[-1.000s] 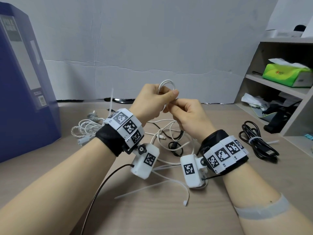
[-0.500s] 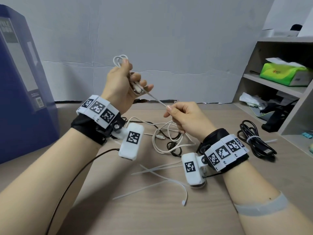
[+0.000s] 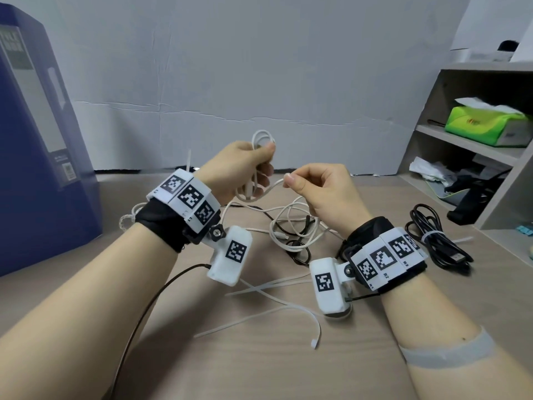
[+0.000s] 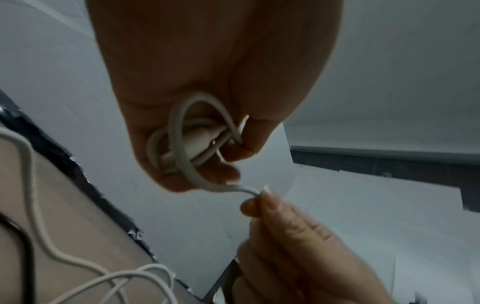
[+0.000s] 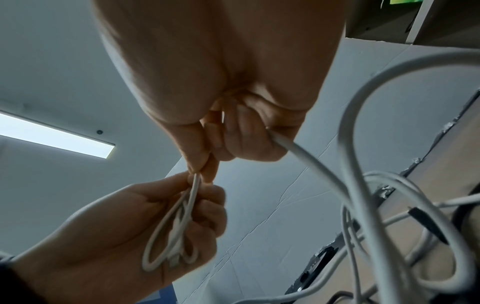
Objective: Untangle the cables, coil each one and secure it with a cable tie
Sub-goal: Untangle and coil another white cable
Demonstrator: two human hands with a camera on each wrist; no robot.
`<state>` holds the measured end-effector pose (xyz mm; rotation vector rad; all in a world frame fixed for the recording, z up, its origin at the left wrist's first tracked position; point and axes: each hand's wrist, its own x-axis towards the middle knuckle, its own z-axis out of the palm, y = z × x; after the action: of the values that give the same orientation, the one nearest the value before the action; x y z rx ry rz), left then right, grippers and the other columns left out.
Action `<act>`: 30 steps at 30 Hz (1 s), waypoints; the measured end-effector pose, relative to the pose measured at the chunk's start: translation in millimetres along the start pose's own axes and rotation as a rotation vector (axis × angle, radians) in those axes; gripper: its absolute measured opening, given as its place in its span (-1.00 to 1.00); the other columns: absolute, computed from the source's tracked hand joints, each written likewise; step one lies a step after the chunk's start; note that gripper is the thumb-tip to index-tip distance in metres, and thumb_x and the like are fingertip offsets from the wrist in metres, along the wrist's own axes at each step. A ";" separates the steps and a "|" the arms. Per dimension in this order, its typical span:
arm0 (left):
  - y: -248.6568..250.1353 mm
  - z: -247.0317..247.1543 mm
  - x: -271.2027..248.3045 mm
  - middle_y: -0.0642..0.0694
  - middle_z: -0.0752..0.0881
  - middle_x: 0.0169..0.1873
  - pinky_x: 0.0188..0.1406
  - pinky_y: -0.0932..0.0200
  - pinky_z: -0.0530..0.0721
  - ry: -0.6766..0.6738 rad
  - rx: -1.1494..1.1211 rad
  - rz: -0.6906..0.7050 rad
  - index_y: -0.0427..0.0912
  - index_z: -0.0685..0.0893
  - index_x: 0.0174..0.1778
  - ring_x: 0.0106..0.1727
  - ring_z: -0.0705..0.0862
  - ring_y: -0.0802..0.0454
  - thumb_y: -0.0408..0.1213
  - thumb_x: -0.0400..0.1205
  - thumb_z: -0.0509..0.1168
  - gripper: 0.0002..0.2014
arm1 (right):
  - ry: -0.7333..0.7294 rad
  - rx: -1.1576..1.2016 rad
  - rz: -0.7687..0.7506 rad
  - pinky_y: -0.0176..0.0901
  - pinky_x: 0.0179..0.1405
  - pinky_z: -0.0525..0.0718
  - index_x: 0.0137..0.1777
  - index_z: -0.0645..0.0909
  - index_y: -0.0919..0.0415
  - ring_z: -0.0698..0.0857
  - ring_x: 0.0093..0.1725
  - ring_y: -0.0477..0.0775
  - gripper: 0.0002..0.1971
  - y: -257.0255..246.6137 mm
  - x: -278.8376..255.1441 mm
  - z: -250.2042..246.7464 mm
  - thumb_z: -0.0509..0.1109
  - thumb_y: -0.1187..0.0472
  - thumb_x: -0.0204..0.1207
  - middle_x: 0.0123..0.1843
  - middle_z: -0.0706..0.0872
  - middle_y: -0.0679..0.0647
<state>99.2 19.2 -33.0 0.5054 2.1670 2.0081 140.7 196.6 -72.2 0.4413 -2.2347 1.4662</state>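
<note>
White cable (image 3: 261, 166): partly coiled, held above the desk (image 3: 259, 370) in front of me; small loops stand out above and below my left fist, and the loose run passes to my right hand, then drops to the heap on the desk.
Left hand (image 3: 236, 168): my fingers are curled round the coil, thumb pressed on its top loops; the wrist view shows the loops bunched in my palm (image 4: 187, 144).
Right hand (image 3: 320, 192): my thumb and forefinger pinch the cable just beside the coil; my other fingers are folded in, with the cable running out under them (image 5: 298, 152).
Tangled cables (image 3: 291, 229): white and black leads lie crossed on the desk beneath my hands.
Cable ties (image 3: 259, 313): loose white strips lie on the desk near my wrists.
Black cable (image 3: 438, 241): coiled and bound with a white tie, to my right on the desk.
Shelf unit (image 3: 461, 145): far right, holding a green tissue pack (image 3: 487, 125).
Blue box (image 3: 37, 157): upright at the left.
</note>
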 end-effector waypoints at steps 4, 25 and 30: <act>-3.9 6.1 -5.1 -0.21 0.85 -0.25 -0.20 -0.01 0.81 -0.145 0.075 -0.087 -0.33 0.57 0.11 -0.21 0.82 -0.13 -0.08 0.81 0.20 -0.68 | 0.016 0.007 -0.008 -0.49 -0.54 0.35 -0.17 0.77 0.22 0.44 -0.60 -0.23 -0.87 2.5 1.5 -1.0 0.50 0.25 0.61 -0.60 0.56 -0.24; -0.2 -24.0 11.7 0.06 0.36 -0.64 -0.71 0.40 0.21 0.468 -0.228 0.127 -0.11 0.38 -0.21 -0.74 0.24 0.19 -0.19 0.86 0.03 -0.70 | 0.075 0.045 0.069 -0.16 -0.43 0.29 -0.23 0.77 0.06 0.29 -0.54 -0.09 -0.78 20.0 8.5 -5.3 0.42 0.09 0.64 -0.56 0.40 -0.13; -9.4 -14.7 14.6 0.04 0.30 -0.60 -0.68 0.35 0.21 0.412 -0.152 0.120 -0.15 0.43 -0.15 -0.66 0.21 0.13 -0.15 0.83 0.12 -0.75 | 0.088 0.018 0.022 -0.12 -0.44 0.30 -0.21 0.78 0.05 0.30 -0.53 -0.07 -0.80 17.5 9.1 -3.1 0.41 0.10 0.63 -0.52 0.40 -0.03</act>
<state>79.3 9.8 -39.1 0.2186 2.2131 2.5062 125.0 206.0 -80.2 0.3513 -2.1656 1.4887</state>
